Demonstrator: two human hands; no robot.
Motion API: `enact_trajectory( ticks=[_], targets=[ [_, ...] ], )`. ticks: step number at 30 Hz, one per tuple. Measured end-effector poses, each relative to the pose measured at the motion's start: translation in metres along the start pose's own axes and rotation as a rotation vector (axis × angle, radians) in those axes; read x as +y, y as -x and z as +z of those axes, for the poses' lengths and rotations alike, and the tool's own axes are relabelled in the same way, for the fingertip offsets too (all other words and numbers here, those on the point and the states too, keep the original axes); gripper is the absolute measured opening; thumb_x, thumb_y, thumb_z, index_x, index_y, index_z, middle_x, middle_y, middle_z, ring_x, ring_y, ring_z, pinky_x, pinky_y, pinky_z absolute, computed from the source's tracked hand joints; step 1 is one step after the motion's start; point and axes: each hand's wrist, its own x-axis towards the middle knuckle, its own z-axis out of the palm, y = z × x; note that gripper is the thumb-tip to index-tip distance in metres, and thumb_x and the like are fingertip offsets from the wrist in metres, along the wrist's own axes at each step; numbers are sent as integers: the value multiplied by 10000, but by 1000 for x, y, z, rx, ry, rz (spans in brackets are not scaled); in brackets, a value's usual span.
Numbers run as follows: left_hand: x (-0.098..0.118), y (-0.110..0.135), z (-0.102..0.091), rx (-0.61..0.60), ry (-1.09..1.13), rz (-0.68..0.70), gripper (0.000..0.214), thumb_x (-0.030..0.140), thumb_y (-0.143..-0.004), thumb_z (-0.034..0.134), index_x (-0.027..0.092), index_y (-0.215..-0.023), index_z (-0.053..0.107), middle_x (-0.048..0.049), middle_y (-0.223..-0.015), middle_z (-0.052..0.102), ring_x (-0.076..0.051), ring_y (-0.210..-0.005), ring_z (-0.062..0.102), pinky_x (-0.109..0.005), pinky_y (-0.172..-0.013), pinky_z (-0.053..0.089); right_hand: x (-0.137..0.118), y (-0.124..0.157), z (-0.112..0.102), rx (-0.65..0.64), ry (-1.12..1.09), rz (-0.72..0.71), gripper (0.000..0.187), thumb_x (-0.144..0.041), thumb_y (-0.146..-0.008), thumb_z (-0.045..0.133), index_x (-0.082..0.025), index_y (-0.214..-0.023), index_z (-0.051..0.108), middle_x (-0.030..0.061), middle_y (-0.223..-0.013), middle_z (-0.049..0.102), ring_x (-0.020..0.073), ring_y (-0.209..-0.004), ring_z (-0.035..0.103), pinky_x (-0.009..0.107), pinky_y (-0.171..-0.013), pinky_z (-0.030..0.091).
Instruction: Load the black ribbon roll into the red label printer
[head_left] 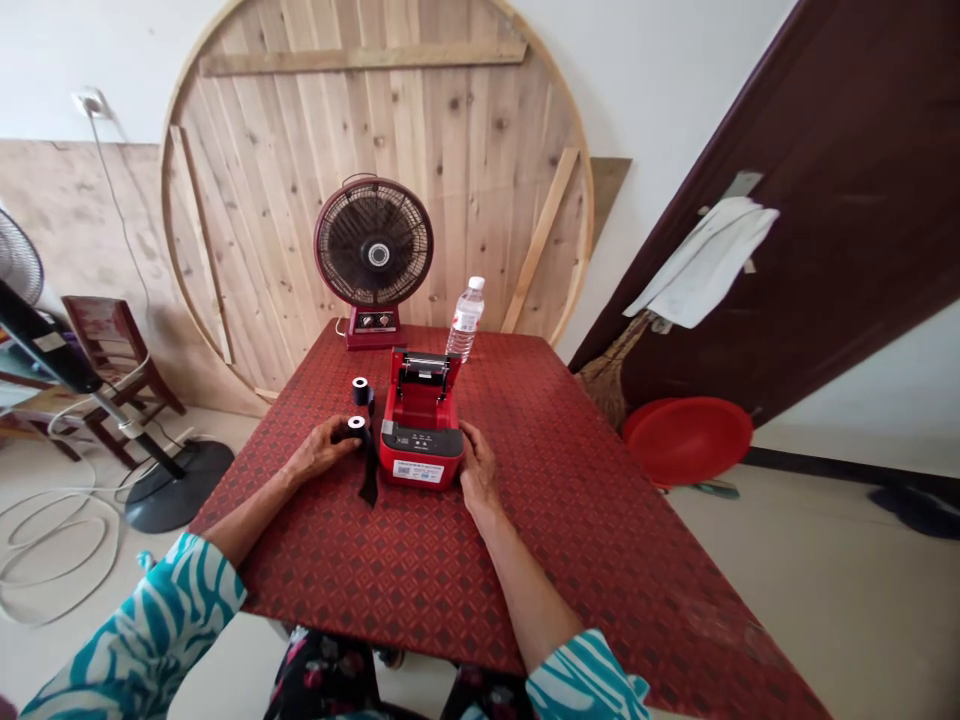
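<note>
1. head view: red printer (421, 440), lid up, on table (600, 520).
2. left hand (319, 450), left of printer: fingertips closed on near roll (356, 426).
3. right hand (478, 468): against printer's right side; whether gripping, cannot tell.
4. far roll (361, 389): left of printer, beyond near roll. bottle (466, 322): behind printer.

Evenly lit rm w/ white wall (660, 80) at 1 o'clock, lg round wood-plank board (420, 130) upright at 11, dk brn door (840, 150) at 2, pale floor (810, 530) at 4, red-patterned table (420, 570) at 6, wooden chair (109, 330) at 9.
</note>
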Motion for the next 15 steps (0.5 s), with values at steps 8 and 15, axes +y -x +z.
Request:
enact_trajectory(
  ticks=[8,15],
  targets=[
    [46,11,-5,-79,318,-10,470,438,-670,720,126,-1003,609,-63,-810,686,-164,-638,624,-271,-585,490,0,-2,1,11,19,-8,327,-394,-807,492,-211,-1031,644,64,-1059,677,226,-999,594,388,-905,433],
    [95,-28,17,-119,-26,251,476,381,-731,663,161,-1143,574,-81,-1005,690,-205,-898,641,-322,-778,503,-2,-4,1,-14,51,-22,332,-394,-820,479,-209,-1041,642,67,-1050,677,224,-1002,595,385,-908,436]
  ],
)
